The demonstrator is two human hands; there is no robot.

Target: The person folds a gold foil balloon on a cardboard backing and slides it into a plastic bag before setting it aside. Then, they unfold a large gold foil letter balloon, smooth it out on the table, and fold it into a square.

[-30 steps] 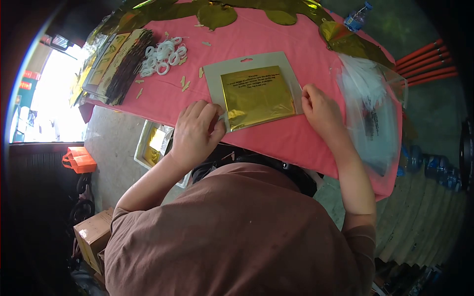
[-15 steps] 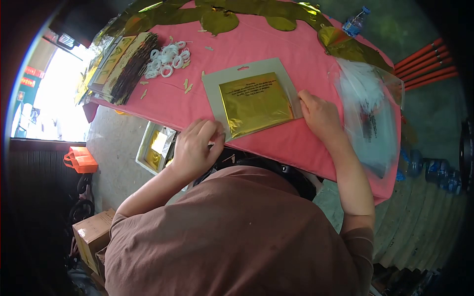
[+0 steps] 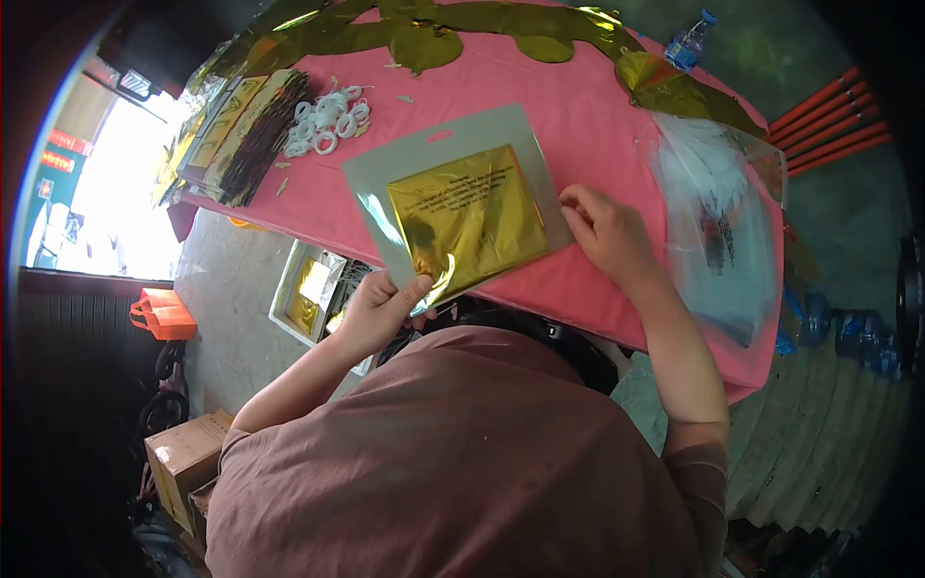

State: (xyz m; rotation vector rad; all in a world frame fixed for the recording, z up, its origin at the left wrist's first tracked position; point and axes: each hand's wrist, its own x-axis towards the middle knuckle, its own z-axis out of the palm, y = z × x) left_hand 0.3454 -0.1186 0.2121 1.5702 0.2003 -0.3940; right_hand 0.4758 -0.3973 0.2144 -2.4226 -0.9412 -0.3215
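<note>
The clear hang-slot plastic bag (image 3: 493,130), with a folded gold foil piece (image 3: 482,222) inside and printed warning text showing over the gold, sits at the near edge of the pink-covered table (image 3: 607,303), slanted in front of the person's torso. Its slot end points away; its lower left corner reaches the table edge, by the left hand (image 3: 385,310).

The left hand grasps that corner, thumb laid on top and the other fingers tucked beneath. The right hand (image 3: 605,229) is at the bag's right edge with its fingers curled in — whether they pinch the film or only rest against it, I cannot tell.

The bag looks very light and thin, floppy in its empty margins and a little firmer where the folded foil fills it. Both surfaces are glossy, so it would probably slide easily under a loose touch, and the foil likely creases if squeezed hard. The side margins and corners seem the best places to hold — pinched flat between thumb and fingers, clear of the foil.

Farther off lie white rings of ribbon (image 3: 328,120), and to the right, well apart from the bag, a pile of clear plastic sleeves (image 3: 727,279).
</note>
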